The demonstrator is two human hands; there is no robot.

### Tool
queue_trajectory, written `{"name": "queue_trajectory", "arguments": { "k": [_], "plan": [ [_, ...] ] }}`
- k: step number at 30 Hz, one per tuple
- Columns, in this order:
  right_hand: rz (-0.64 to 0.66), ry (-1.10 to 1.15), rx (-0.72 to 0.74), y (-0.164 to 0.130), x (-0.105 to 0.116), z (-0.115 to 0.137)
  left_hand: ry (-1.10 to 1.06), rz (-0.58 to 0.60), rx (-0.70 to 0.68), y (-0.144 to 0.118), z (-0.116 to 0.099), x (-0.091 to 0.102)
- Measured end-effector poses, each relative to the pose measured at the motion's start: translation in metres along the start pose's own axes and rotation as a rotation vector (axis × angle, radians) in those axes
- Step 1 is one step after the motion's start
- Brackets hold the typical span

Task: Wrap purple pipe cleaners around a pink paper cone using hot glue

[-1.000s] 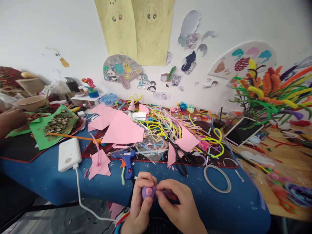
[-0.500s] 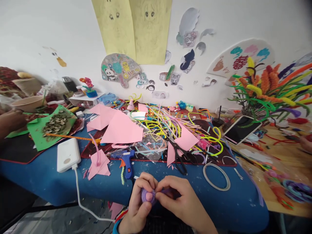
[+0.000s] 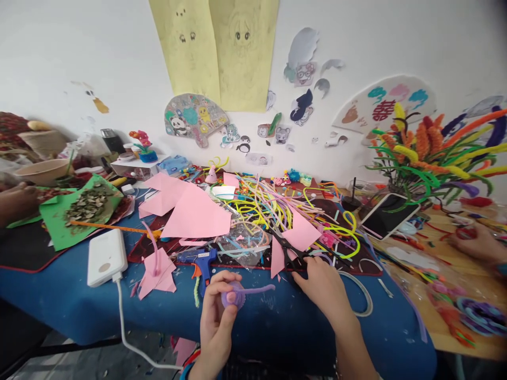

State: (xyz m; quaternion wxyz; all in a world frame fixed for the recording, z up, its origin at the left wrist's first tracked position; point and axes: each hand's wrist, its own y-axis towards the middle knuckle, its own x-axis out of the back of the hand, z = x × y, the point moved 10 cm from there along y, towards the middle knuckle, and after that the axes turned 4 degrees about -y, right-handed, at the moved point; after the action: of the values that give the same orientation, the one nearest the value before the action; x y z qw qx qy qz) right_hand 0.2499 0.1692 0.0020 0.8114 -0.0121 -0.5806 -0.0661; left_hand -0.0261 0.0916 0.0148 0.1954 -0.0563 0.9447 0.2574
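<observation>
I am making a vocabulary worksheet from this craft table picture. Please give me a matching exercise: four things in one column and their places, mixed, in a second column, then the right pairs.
Things:
1. purple coil
2. scissors
3. glue gun
4. power bank

Places:
A. beside the right hand
B. at the table's left, with a white cable
C. held in the left hand
D. lying just behind the left hand

Pairs: 1-C, 2-A, 3-D, 4-B

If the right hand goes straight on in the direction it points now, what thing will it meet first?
The right hand points up and left across the blue table toward the black scissors. Its fingertips are already at the scissors' handles, so those come first; whether they touch yet is unclear. A pink paper piece lies just beyond.
</observation>
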Motion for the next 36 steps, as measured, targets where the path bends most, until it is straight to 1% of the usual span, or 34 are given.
{"name": "queue_trajectory", "arguments": {
  "k": [4, 7, 10, 12, 14, 16, 17, 21, 23, 24, 26, 30, 32, 36],
  "plan": [
    [0.027, 0.152, -0.044, -0.002, 0.007, -0.029, 0.068, -0.144, 0.065, 0.002, 0.005, 0.016],
    [0.012, 0.305, -0.049, -0.007, 0.015, -0.056, 0.059, -0.272, 0.137, 0.005, 0.009, 0.025],
    [-0.058, 0.647, -0.134, -0.018, 0.018, -0.083, 0.014, -0.394, 0.228, 0.005, 0.017, 0.030],
    [-0.073, 0.809, -0.148, -0.027, 0.015, -0.085, -0.032, -0.447, 0.262, 0.007, 0.021, 0.030],
    [-0.053, 0.809, -0.081, -0.036, 0.013, -0.071, -0.085, -0.471, 0.265, 0.011, 0.023, 0.028],
    [-0.001, 0.746, -0.006, -0.047, 0.011, -0.047, -0.134, -0.486, 0.247, 0.017, 0.023, 0.025],
    [0.047, 0.709, 0.012, -0.052, 0.007, -0.034, -0.155, -0.495, 0.232, 0.020, 0.022, 0.024],
    [0.374, 0.535, 0.118, -0.076, -0.015, 0.026, -0.195, -0.546, 0.142, 0.028, 0.012, 0.025],
    [0.478, 0.450, 0.177, -0.085, -0.020, 0.050, -0.168, -0.545, 0.095, 0.030, 0.006, 0.025],
    [0.510, 0.423, 0.197, -0.088, -0.022, 0.059, -0.141, -0.536, 0.070, 0.030, 0.002, 0.024],
    [0.543, 0.408, 0.210, -0.091, -0.023, 0.071, -0.068, -0.515, 0.007, 0.028, -0.006, 0.021],
    [0.503, 0.450, 0.252, -0.094, -0.020, 0.083, 0.084, -0.459, -0.154, 0.022, -0.021, 0.015],
    [0.487, 0.454, 0.299, -0.097, -0.019, 0.089, 0.123, -0.424, -0.203, 0.019, -0.022, 0.013],
    [0.474, 0.420, 0.341, -0.100, -0.016, 0.095, 0.118, -0.374, -0.230, 0.016, -0.017, 0.016]
  ]
}}
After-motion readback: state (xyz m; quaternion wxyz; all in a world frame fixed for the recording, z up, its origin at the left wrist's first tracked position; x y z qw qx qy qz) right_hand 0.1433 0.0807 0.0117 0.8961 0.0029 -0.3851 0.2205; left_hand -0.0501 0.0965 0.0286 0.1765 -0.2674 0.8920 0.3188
